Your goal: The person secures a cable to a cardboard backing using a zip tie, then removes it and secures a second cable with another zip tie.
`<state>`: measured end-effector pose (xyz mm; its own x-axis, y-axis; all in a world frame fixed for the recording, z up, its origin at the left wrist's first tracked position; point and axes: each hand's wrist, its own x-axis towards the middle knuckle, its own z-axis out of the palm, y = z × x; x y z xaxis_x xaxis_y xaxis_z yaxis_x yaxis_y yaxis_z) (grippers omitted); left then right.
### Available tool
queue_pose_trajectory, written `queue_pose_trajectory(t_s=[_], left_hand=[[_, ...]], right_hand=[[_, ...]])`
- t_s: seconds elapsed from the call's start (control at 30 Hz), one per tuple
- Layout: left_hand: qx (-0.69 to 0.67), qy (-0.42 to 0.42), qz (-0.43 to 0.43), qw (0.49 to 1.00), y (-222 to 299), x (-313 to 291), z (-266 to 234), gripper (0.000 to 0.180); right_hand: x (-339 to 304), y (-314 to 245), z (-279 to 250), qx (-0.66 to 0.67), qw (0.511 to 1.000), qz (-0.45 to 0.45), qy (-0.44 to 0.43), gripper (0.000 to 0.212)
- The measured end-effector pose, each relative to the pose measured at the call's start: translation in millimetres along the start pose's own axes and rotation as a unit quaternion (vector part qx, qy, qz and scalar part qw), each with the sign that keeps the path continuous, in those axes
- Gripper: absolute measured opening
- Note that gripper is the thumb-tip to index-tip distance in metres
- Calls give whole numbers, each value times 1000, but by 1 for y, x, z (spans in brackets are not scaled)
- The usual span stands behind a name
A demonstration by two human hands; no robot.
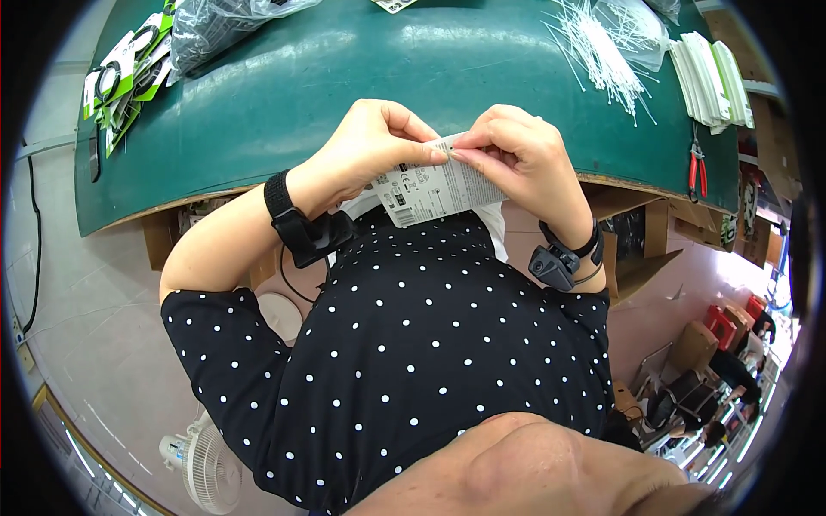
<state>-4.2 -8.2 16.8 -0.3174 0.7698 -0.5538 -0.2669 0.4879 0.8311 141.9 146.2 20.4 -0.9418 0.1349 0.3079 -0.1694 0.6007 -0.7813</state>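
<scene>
A white printed packaging card point(430, 196) is tilted over the near edge of the green table, in front of my body. My left hand point(372, 142) pinches its upper edge between thumb and fingers. Close beside it, my right hand point(527, 156) has thumb and forefinger closed at the same upper edge, near a small dark hole. The fingertips of both hands almost meet there. Whether a thin piece is also between them is too small to tell. The lower part of the card hangs free, its printed side showing.
Carded black cables point(129, 73) lie piled at the table's left, beside a grey plastic bag point(219, 34). At the right are loose white cable ties point(594, 52), a stack of cards point(701, 82) and red-handled cutters point(697, 168). A fan point(211, 464) stands behind on the left.
</scene>
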Motion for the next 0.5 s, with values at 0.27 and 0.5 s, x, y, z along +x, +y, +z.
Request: queue_pose_trajectory(t_s=[0.27,0.5], left_hand=[[0,2,13,1000,1,2,1,20],[-6,-3,14,1000,2,3,3,20]], right_hand=[[-1,-7,4,-13,997,-13,71,11],[-3,-2,6,-79,995,-28,63,10]])
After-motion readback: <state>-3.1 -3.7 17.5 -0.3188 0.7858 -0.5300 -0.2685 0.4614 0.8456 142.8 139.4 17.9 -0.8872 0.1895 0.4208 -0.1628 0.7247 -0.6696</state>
